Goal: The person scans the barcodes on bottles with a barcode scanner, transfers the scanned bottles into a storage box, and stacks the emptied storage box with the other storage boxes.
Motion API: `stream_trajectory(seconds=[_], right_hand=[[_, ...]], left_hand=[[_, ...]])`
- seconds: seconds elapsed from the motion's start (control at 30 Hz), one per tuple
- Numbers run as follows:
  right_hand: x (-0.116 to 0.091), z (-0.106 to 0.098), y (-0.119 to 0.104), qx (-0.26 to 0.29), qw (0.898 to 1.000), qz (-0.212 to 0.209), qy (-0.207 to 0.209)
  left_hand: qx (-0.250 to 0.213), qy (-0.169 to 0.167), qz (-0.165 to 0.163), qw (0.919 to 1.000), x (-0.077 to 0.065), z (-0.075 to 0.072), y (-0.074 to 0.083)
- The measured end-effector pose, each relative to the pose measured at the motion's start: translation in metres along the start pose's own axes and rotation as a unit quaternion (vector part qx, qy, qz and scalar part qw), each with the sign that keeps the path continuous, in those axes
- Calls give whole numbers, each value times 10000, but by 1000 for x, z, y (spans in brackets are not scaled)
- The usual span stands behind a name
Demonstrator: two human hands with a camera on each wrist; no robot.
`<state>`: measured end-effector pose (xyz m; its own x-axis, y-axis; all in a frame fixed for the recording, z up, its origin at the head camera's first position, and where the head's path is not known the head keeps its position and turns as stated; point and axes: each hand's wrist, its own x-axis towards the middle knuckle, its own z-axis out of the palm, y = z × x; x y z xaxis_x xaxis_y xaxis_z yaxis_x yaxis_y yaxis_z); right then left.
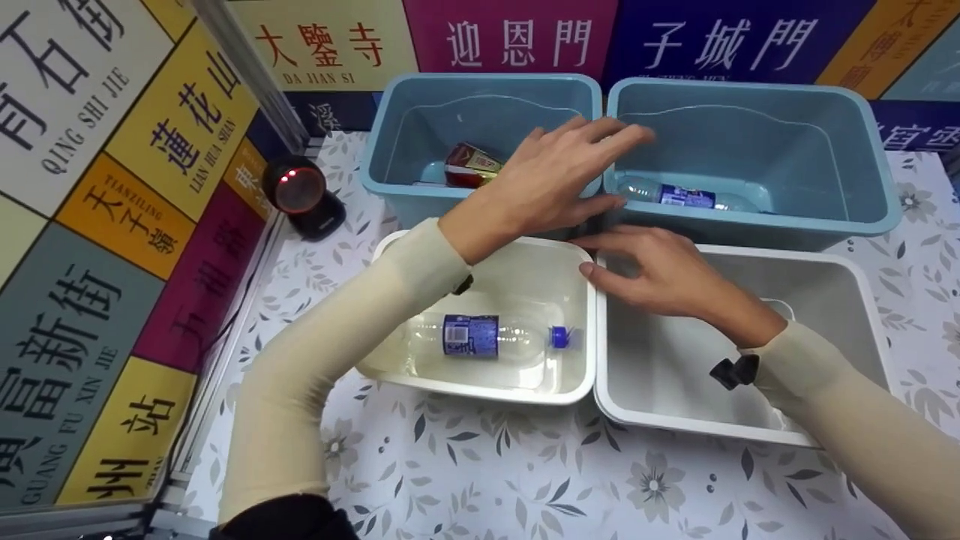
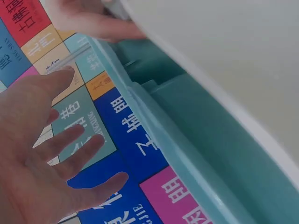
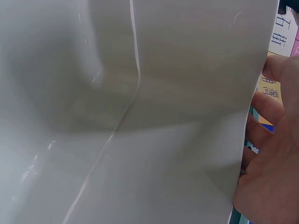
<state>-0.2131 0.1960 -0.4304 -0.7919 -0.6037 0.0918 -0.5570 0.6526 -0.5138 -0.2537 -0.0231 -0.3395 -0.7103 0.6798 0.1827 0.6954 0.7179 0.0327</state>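
My left hand (image 1: pixel 555 176) is over the adjoining rims of the two blue bins, holding nothing; its fingers are spread in the left wrist view. My right hand (image 1: pixel 660 270) is at the back left corner of the right white bin (image 1: pixel 862 315), fingers and thumb extended leftward. In the right wrist view its fingers (image 3: pixel 264 105) pass behind the white rim. A clear plastic bottle (image 1: pixel 471 336) with a blue label and cap lies in the left white bin (image 1: pixel 480 394). Another labelled bottle (image 1: pixel 686 196) lies in the right blue bin (image 1: pixel 750 142).
A red package (image 1: pixel 469 165), partly hidden by my left hand, lies in the left blue bin (image 1: pixel 487 82). A black scanner (image 1: pixel 304 196) with red lights stands left of the bins. The table has a floral cover (image 1: pixel 480 465). Panels with Chinese writing (image 1: pixel 517 41) stand behind and at left.
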Motion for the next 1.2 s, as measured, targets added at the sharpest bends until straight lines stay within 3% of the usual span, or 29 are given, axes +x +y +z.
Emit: stream_trajectory(seconds=[0.5, 0.83, 1.03, 1.2], right_hand=[[-2, 2, 2, -46, 9998, -78, 152], [-2, 3, 1, -93, 9995, -235, 177], [-2, 1, 0, -95, 9999, -90, 98], [-1, 0, 0, -63, 9999, -76, 58]], left_hand=[[-526, -92, 100, 9985, -51, 14, -14], [-784, -179, 203, 9966, -82, 19, -11], [-823, -441, 195, 9954, -94, 21, -8], [-848, -914, 142, 9921, -101, 28, -5]])
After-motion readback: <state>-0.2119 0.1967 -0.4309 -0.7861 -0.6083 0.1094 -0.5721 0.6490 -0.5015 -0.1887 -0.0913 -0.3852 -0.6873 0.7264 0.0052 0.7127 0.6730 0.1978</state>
